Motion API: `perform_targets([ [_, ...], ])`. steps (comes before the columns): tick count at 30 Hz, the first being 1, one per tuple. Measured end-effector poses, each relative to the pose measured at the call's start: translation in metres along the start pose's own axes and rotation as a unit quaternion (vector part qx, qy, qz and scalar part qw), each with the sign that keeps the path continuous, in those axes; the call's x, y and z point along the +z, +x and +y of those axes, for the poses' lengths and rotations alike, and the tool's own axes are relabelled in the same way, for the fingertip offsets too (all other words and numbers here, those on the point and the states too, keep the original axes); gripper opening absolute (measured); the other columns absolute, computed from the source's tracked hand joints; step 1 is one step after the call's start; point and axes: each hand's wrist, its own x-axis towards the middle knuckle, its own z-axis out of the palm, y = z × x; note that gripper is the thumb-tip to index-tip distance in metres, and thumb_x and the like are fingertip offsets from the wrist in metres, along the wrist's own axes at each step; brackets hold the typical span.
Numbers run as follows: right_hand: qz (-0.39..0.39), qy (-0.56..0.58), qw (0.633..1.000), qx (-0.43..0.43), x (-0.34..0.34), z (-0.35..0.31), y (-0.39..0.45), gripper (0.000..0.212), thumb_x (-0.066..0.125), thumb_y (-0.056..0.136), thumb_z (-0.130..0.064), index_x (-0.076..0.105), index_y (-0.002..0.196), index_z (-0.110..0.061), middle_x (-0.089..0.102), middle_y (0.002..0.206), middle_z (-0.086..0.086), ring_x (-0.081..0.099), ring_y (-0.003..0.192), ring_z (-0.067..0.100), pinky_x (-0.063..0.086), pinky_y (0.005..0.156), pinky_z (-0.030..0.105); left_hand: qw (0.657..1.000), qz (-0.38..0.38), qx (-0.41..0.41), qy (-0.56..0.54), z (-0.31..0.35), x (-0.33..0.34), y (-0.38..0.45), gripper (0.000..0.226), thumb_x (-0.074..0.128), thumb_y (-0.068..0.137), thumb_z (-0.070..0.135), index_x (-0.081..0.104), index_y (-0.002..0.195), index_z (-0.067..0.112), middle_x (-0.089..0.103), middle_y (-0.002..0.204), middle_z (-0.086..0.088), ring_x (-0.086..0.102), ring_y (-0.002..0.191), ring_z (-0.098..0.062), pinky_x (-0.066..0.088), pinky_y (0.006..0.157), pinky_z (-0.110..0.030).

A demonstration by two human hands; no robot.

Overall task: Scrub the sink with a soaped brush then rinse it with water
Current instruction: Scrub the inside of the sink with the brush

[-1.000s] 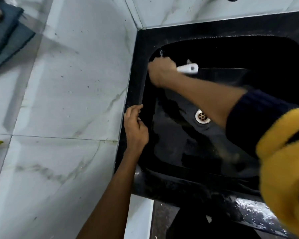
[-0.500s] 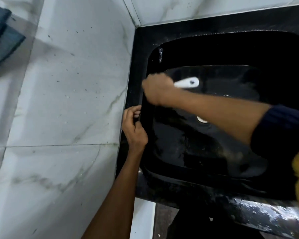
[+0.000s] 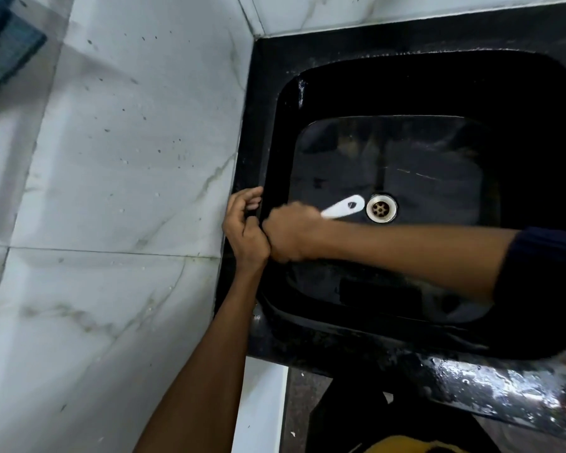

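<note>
The black sink (image 3: 307, 93) sat against white marbled tile (image 3: 128, 158), its metal drain (image 3: 381, 208) at the middle of the basin floor. The right hand (image 3: 288, 235) reached in left of the drain, fingers curled tight round a brush (image 3: 342, 207) — only its white handle showed, pointing towards the drain. The left hand (image 3: 244, 223) lay left of the drain on the sink's left rim, fingers bent over the edge, touching the right hand.

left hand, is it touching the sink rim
Touching. The head view shows the left hand with its fingers curled over the left rim of the black sink, beside the right hand gripping the brush.
</note>
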Motion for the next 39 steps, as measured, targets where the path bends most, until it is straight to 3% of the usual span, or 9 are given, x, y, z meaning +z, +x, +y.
perform_targets([
  [2, -0.038, 0.027, 0.999, -0.001, 0.002, -0.003, -0.005, 0.023, 0.067, 0.080, -0.029, 0.067, 0.100, -0.017, 0.068, 0.106, 0.004, 0.067, 0.096, 0.024, 0.043, 0.066, 0.028, 0.999, -0.002, -0.025, -0.030, -0.002, -0.002, 0.002, 0.056, 0.034, 0.064, -0.013, 0.070, 0.105, 0.000, 0.067, 0.108, -0.016, 0.064, 0.099, -0.020, 0.053, 0.087, -0.033],
  [9, 0.143, 0.001, 0.967, 0.213, -0.057, 0.080, 0.046, 0.035, 0.054, 0.089, -0.017, 0.064, 0.121, -0.009, 0.063, 0.122, 0.015, 0.063, 0.110, 0.035, 0.051, 0.082, 0.038, 0.998, -0.004, -0.045, -0.050, -0.003, -0.002, 0.003, 0.057, 0.033, 0.065, -0.015, 0.068, 0.109, -0.009, 0.066, 0.111, -0.021, 0.064, 0.102, -0.022, 0.052, 0.088, -0.029],
  [11, 0.114, 0.008, 0.980, 0.161, -0.040, 0.053, 0.034, 0.034, 0.049, 0.091, -0.017, 0.065, 0.120, -0.009, 0.064, 0.121, 0.014, 0.064, 0.108, 0.034, 0.052, 0.080, 0.037, 0.998, -0.007, -0.044, -0.053, -0.001, -0.001, 0.004, 0.057, 0.033, 0.065, -0.014, 0.069, 0.109, -0.007, 0.067, 0.110, -0.018, 0.064, 0.101, -0.022, 0.052, 0.087, -0.030],
  [14, 0.006, 0.037, 0.998, 0.041, 0.006, -0.007, -0.005, 0.031, 0.063, 0.083, -0.029, 0.069, 0.109, -0.014, 0.068, 0.109, 0.006, 0.067, 0.097, 0.026, 0.047, 0.069, 0.030, 0.998, -0.013, -0.040, -0.046, -0.004, -0.003, 0.004, 0.058, 0.033, 0.066, -0.014, 0.070, 0.109, -0.004, 0.068, 0.110, -0.013, 0.065, 0.102, -0.022, 0.052, 0.088, -0.030],
  [17, -0.040, 0.109, 0.991, 0.069, 0.016, -0.009, -0.014, 0.030, 0.073, 0.075, -0.031, 0.068, 0.100, -0.016, 0.066, 0.098, 0.005, 0.067, 0.094, 0.026, 0.044, 0.066, 0.028, 0.998, -0.027, -0.035, -0.036, -0.004, -0.006, 0.005, 0.058, 0.033, 0.067, -0.015, 0.070, 0.110, 0.001, 0.068, 0.111, -0.012, 0.065, 0.103, -0.023, 0.052, 0.089, -0.032],
  [23, 0.138, 0.218, 0.921, 0.291, -0.037, 0.088, 0.044, 0.034, 0.063, 0.081, -0.027, 0.068, 0.109, -0.008, 0.066, 0.117, 0.014, 0.064, 0.107, 0.032, 0.050, 0.079, 0.033, 0.999, -0.023, -0.022, 0.028, 0.001, 0.002, 0.003, 0.057, 0.036, 0.068, -0.013, 0.069, 0.109, 0.006, 0.065, 0.111, -0.013, 0.063, 0.101, -0.021, 0.052, 0.090, -0.032],
  [29, 0.180, 0.103, 0.954, 0.215, -0.058, 0.082, 0.056, 0.034, 0.055, 0.087, -0.015, 0.063, 0.119, -0.007, 0.062, 0.122, 0.014, 0.062, 0.110, 0.032, 0.049, 0.080, 0.035, 0.985, -0.055, 0.022, 0.161, 0.012, 0.024, 0.026, 0.054, 0.036, 0.061, -0.006, 0.067, 0.104, 0.005, 0.062, 0.103, -0.006, 0.059, 0.094, -0.022, 0.052, 0.087, -0.037],
  [35, 0.209, 0.346, 0.842, 0.358, -0.100, 0.191, 0.066, 0.041, 0.061, 0.083, -0.020, 0.064, 0.121, -0.003, 0.063, 0.126, 0.014, 0.059, 0.118, 0.029, 0.049, 0.090, 0.031, 0.969, -0.104, 0.046, 0.219, 0.022, 0.046, 0.053, 0.052, 0.041, 0.067, -0.014, 0.065, 0.111, 0.002, 0.057, 0.106, -0.004, 0.051, 0.098, -0.017, 0.045, 0.090, -0.027],
  [39, 0.168, 0.343, 0.805, 0.455, -0.049, 0.220, 0.043, 0.028, 0.062, 0.086, -0.017, 0.065, 0.109, -0.001, 0.064, 0.123, 0.012, 0.061, 0.110, 0.022, 0.045, 0.080, 0.026, 0.964, -0.116, 0.077, 0.225, 0.014, 0.043, 0.061, 0.050, 0.040, 0.066, -0.013, 0.064, 0.107, 0.001, 0.059, 0.105, -0.009, 0.046, 0.095, -0.013, 0.038, 0.087, -0.011],
])
